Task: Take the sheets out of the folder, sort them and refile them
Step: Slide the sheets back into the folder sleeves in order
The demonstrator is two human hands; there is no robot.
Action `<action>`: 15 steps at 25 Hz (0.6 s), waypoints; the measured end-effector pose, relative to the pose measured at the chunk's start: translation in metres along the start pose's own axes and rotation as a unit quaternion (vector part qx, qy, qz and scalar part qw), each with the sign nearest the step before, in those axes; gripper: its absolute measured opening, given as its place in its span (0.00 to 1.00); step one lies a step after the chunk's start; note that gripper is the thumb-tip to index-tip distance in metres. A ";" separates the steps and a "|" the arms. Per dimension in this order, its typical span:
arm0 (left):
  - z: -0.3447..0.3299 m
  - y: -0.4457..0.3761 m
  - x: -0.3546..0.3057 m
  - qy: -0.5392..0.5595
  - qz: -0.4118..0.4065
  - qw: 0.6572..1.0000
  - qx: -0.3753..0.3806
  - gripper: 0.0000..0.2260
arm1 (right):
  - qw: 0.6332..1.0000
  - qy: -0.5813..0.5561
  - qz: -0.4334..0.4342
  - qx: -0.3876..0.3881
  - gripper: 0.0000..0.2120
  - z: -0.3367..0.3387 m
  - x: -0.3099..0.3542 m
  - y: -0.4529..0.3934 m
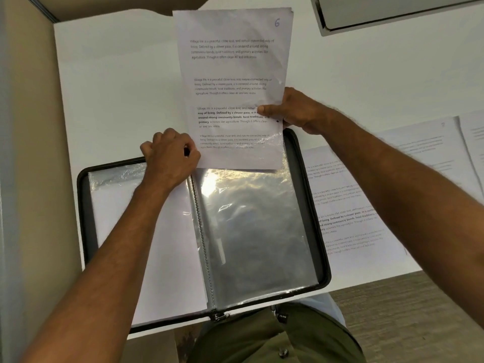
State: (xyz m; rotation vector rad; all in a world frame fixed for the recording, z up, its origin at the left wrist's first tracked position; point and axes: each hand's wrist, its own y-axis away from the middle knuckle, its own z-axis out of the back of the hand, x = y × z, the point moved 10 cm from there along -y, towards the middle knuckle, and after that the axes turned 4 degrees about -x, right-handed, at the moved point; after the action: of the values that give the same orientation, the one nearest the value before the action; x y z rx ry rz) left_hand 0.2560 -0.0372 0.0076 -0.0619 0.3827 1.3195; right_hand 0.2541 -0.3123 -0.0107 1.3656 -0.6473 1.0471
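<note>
A black folder (83, 221) lies open on the white table, with clear plastic sleeves on both sides. A printed sheet (233, 72) marked "6" in its top corner stands partly inside the top of the right-hand sleeve (256, 231). My right hand (290, 111) pinches the sheet's right edge, thumb on the front. My left hand (170, 155) pinches the sleeve's top left corner beside the sheet. The left-hand sleeve (146, 244) holds white paper.
Loose printed sheets (348, 205) lie on the table to the right of the folder, with a further stack (445, 150) beyond them. A beige partition (26, 153) bounds the left. The corner of a white box-like thing (392, 11) shows at top right.
</note>
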 end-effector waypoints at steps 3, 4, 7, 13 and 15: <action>0.000 -0.002 0.013 0.244 0.117 0.963 -0.010 0.09 | 0.999 0.033 -0.009 0.021 0.16 -0.004 -0.004 -0.001; -0.003 -0.002 0.016 0.340 0.162 0.926 -0.012 0.10 | 0.998 0.047 -0.015 0.037 0.17 -0.007 -0.005 -0.001; -0.012 -0.005 0.017 0.472 0.226 0.852 -0.009 0.09 | 0.990 0.106 -0.051 0.081 0.26 -0.018 -0.018 -0.003; -0.023 -0.013 0.028 0.456 0.237 0.858 -0.008 0.10 | 0.985 0.116 -0.059 0.110 0.17 -0.025 -0.015 -0.007; -0.028 -0.016 0.028 0.438 0.228 0.870 0.016 0.10 | 0.995 0.057 -0.055 0.053 0.12 -0.016 -0.007 -0.012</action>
State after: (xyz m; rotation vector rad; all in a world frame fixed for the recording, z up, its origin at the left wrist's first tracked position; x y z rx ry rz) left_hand 0.2702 -0.0219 -0.0298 -0.5881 1.2528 1.7012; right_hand 0.2584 -0.2969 -0.0244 1.4062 -0.4326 1.0751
